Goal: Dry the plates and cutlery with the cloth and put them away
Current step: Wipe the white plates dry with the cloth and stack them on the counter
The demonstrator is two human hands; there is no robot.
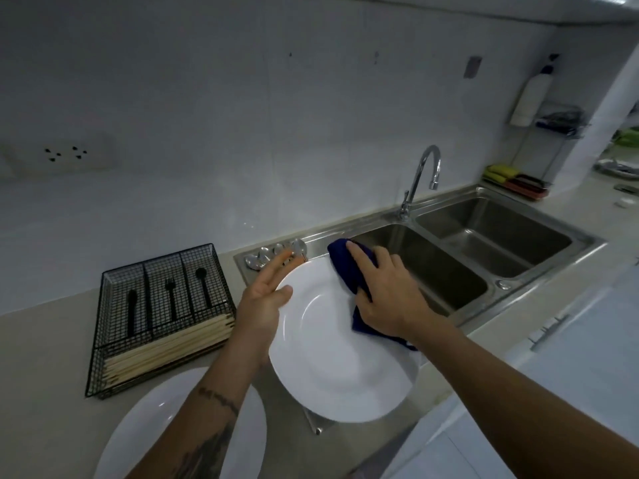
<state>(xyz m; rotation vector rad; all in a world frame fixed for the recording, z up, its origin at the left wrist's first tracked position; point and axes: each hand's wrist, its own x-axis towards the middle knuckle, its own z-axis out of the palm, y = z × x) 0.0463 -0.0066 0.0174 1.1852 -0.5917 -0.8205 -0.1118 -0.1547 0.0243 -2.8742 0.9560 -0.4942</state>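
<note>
A white plate (339, 361) is held tilted above the sink's drainboard. My left hand (262, 299) holds it at its left rim, thumb on the front, fingers stretched out behind. My right hand (383, 288) presses a dark blue cloth (349, 267) against the plate's upper right rim, fingers spread over the cloth. A second white plate (152, 420) lies on the counter at the lower left, partly hidden by my left forearm. A black wire cutlery tray (103, 326) holds a black knife (132, 312), fork (171, 299) and spoon (203, 281), with pale chopsticks (166, 350) in front.
A steel double sink (491, 236) with a curved tap (420, 178) lies to the right. Shiny spoons (262, 259) rest on the drainboard behind the plate. A wall rack with a white bottle (530, 98) and sponges (498, 172) stands at the far right.
</note>
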